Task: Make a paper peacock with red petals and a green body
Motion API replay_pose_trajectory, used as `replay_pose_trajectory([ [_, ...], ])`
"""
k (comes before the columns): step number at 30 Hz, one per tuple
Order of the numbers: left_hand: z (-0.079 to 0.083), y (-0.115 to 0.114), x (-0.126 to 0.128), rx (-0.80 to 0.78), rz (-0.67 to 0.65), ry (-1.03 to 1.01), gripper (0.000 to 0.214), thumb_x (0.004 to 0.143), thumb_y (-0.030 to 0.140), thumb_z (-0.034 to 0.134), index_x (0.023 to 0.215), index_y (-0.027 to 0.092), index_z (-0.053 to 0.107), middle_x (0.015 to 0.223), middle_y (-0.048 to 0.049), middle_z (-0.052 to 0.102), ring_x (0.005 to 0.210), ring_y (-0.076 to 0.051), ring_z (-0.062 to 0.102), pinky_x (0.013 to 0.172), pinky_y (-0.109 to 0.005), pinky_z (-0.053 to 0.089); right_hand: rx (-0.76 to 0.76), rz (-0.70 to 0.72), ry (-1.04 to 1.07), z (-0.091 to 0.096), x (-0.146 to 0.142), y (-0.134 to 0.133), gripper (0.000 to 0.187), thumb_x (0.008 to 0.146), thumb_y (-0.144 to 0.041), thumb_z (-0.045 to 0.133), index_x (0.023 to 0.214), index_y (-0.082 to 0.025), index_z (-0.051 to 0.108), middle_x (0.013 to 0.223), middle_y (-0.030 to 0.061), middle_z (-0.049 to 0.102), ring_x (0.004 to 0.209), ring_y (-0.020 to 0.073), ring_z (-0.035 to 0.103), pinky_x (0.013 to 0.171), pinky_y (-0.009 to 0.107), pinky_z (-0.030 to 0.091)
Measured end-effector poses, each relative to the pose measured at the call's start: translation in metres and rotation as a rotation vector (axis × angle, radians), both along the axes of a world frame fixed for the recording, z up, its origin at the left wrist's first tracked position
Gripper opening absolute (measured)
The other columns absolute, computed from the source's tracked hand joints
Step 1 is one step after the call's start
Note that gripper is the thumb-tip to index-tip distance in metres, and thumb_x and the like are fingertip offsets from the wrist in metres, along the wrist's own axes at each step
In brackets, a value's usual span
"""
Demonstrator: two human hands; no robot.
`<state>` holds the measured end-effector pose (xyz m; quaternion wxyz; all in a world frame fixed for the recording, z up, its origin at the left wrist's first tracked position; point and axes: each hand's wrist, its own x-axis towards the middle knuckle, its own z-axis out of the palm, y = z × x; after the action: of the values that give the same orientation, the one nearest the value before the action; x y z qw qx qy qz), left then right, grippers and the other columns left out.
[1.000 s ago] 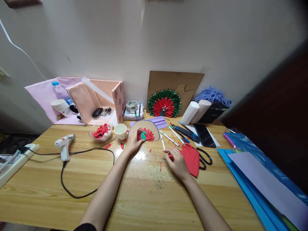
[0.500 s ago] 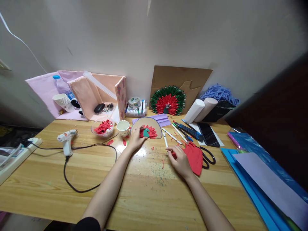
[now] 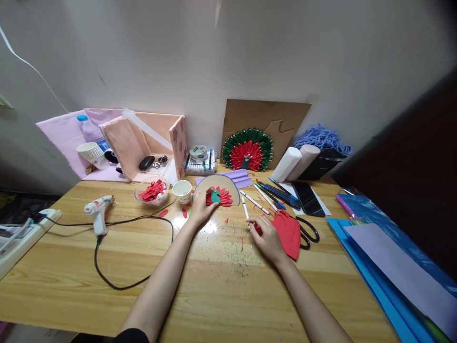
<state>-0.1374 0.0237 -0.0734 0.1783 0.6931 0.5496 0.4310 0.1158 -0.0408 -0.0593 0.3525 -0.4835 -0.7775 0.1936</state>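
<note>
On the table in front of me lies a half-round beige card (image 3: 232, 186) with a dark edge, bearing a fan of red paper petals (image 3: 225, 197). My left hand (image 3: 200, 206) is at the card's left side. Its thumb and fingers close on a small green paper peacock (image 3: 215, 196) over the petals. Further right, my right hand (image 3: 264, 234) rests with curled fingers beside a white marker (image 3: 244, 207). Something red shows under its palm; what its fingertips hold, if anything, is hidden. Red crepe paper (image 3: 288, 234) lies against this hand, partly over black-handled scissors (image 3: 310, 230).
A glue gun (image 3: 99, 212) with its cord is at left. Near the card stand a bowl of red scraps (image 3: 153, 193) and a paper cup (image 3: 182, 191). Behind, a cardboard sheet with a red-green peacock (image 3: 248, 150) leans on the wall. Right are a phone (image 3: 308, 198) and blue folders (image 3: 360, 267).
The view has shifted slightly. The green peacock sits a touch further left against the petals, and both hands keep nearly the same place and pose.
</note>
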Motion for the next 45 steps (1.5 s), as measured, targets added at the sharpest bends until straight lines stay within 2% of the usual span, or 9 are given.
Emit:
replay_pose_trajectory([
  [6, 0.014, -0.011, 0.009, 0.084, 0.017, -0.057, 0.048, 0.080, 0.030, 0.062, 0.122, 0.020, 0.044, 0.120, -0.0111, 0.053, 0.111, -0.023, 0.053, 0.094, -0.039, 0.043, -0.040, -0.065, -0.020, 0.003, 0.010, 0.007, 0.012, 0.088, -0.022, 0.048, 0.092, -0.019, 0.059, 0.087, 0.0056, 0.061, 0.082, 0.0201, 0.056, 0.077, 0.033, 0.044],
  [11, 0.030, -0.052, 0.033, -0.004, -0.250, 0.036, 0.049, 0.078, 0.028, 0.064, 0.122, 0.023, 0.043, 0.119, -0.0094, 0.053, 0.110, -0.023, 0.053, 0.092, -0.038, 0.045, -0.074, -0.020, -0.047, 0.004, 0.012, 0.007, 0.010, 0.084, -0.022, 0.055, 0.092, -0.020, 0.060, 0.092, 0.0054, 0.061, 0.089, 0.0204, 0.055, 0.080, 0.034, 0.045],
  [17, 0.021, -0.072, 0.044, -0.059, -0.269, 0.246, 0.044, 0.079, 0.024, 0.059, 0.120, 0.021, 0.045, 0.112, -0.0104, 0.054, 0.104, -0.026, 0.051, 0.089, -0.044, 0.044, -0.121, 0.029, -0.114, 0.004, 0.001, 0.004, 0.015, 0.083, -0.024, 0.057, 0.096, -0.021, 0.062, 0.097, 0.0066, 0.060, 0.092, 0.0216, 0.055, 0.081, 0.035, 0.045],
  [24, 0.016, -0.072, 0.042, -0.056, -0.244, 0.241, 0.039, 0.084, 0.027, 0.053, 0.121, 0.021, 0.044, 0.123, -0.0121, 0.048, 0.115, -0.027, 0.046, 0.098, -0.047, 0.039, -0.106, 0.029, -0.037, 0.002, 0.002, 0.001, 0.014, 0.086, -0.024, 0.051, 0.094, -0.022, 0.064, 0.095, 0.0060, 0.062, 0.089, 0.0205, 0.058, 0.079, 0.034, 0.047],
  [29, 0.017, -0.072, 0.042, -0.060, -0.212, 0.106, 0.030, 0.088, 0.025, 0.047, 0.117, 0.021, 0.046, 0.120, -0.0117, 0.048, 0.112, -0.024, 0.051, 0.096, -0.044, 0.044, 0.006, -0.241, -0.012, 0.023, 0.013, 0.068, 0.019, 0.089, -0.021, 0.045, 0.089, -0.017, 0.064, 0.089, 0.0072, 0.065, 0.082, 0.0188, 0.060, 0.075, 0.032, 0.048],
  [33, 0.017, -0.069, 0.040, -0.062, -0.202, 0.038, 0.027, 0.088, 0.023, 0.047, 0.114, 0.022, 0.049, 0.119, -0.0104, 0.050, 0.110, -0.022, 0.053, 0.094, -0.041, 0.047, -0.023, -0.294, -0.120, 0.041, 0.013, 0.160, 0.017, 0.089, -0.016, 0.048, 0.095, -0.014, 0.064, 0.100, 0.0109, 0.064, 0.098, 0.0204, 0.059, 0.088, 0.035, 0.046],
  [36, 0.017, -0.068, 0.038, -0.067, -0.191, 0.003, 0.027, 0.087, 0.022, 0.047, 0.114, 0.023, 0.049, 0.119, -0.0100, 0.051, 0.108, -0.022, 0.054, 0.093, -0.042, 0.048, -0.102, -0.301, -0.208, 0.037, 0.006, 0.206, 0.029, 0.090, -0.031, 0.054, 0.114, -0.016, 0.056, 0.116, 0.0088, 0.058, 0.099, 0.0197, 0.059, 0.084, 0.040, 0.050],
  [40, 0.016, -0.069, 0.037, -0.083, -0.193, -0.031, 0.028, 0.086, 0.020, 0.047, 0.114, 0.024, 0.049, 0.117, -0.0098, 0.052, 0.105, -0.022, 0.056, 0.091, -0.042, 0.049, -0.160, -0.336, -0.250, 0.022, -0.005, 0.223, 0.032, 0.090, -0.032, 0.054, 0.117, -0.016, 0.054, 0.118, 0.0089, 0.056, 0.099, 0.0200, 0.059, 0.083, 0.040, 0.051],
  [45, 0.015, -0.069, 0.037, -0.081, -0.191, -0.082, 0.026, 0.086, 0.020, 0.045, 0.111, 0.024, 0.051, 0.114, -0.0097, 0.053, 0.102, -0.022, 0.057, 0.087, -0.042, 0.052, -0.120, -0.408, -0.189, 0.027, 0.007, 0.203, 0.029, 0.090, -0.031, 0.053, 0.114, -0.016, 0.056, 0.115, 0.0091, 0.058, 0.098, 0.0199, 0.059, 0.083, 0.040, 0.051],
])
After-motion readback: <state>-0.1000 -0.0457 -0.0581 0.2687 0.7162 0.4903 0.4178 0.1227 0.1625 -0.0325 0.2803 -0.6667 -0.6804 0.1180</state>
